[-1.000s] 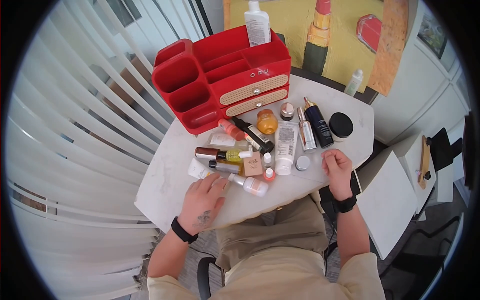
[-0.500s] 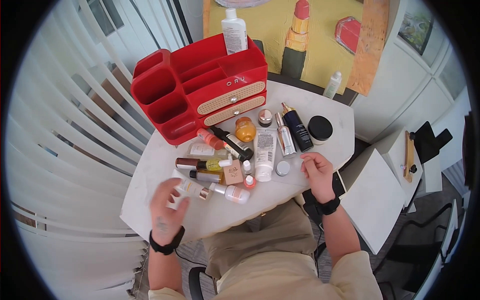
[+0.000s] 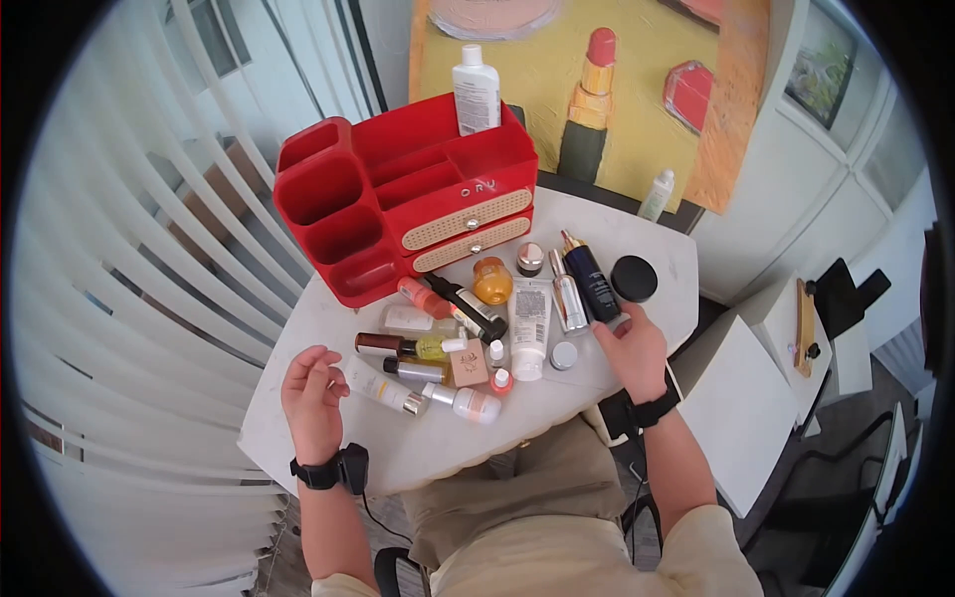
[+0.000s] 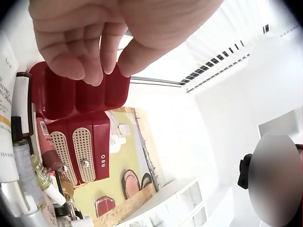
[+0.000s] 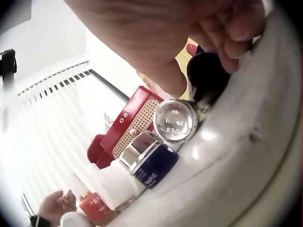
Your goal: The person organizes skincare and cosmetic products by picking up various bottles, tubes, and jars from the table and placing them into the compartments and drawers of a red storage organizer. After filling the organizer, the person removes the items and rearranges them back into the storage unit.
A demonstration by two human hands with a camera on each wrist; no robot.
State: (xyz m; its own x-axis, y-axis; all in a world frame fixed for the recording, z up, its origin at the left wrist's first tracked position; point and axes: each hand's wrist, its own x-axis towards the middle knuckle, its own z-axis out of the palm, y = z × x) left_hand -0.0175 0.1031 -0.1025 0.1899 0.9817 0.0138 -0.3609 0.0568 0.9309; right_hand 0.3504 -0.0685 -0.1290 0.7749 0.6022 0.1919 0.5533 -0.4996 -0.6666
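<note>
My left hand (image 3: 314,403) hovers with loosely bent fingers over the table's left side, holding nothing. Just right of it lies a white tube (image 3: 378,386) with a silvery cap. My right hand (image 3: 637,350) reaches to the lower end of a dark blue bottle (image 3: 591,283) that lies on the table. In the right wrist view, its thumb and fingers stand on either side of the bottle's dark round base (image 5: 208,75), with a gap on the thumb side. A slim silver bottle (image 3: 569,301) lies alongside, and a black-lidded jar (image 3: 634,279) stands to the right.
A red organizer (image 3: 338,204) with two drawers stands at the back, a white bottle (image 3: 477,95) in it. Several cosmetics lie mid-table, among them a white squeeze tube (image 3: 529,323), an amber bottle (image 3: 491,282) and a pinkish box (image 3: 469,365). A small bottle (image 3: 657,195) stands at the back right.
My left hand has drawn away leftward from the white tube, which now shows whole. My right hand has moved forward to the dark blue bottle's end. The head view has shifted.
</note>
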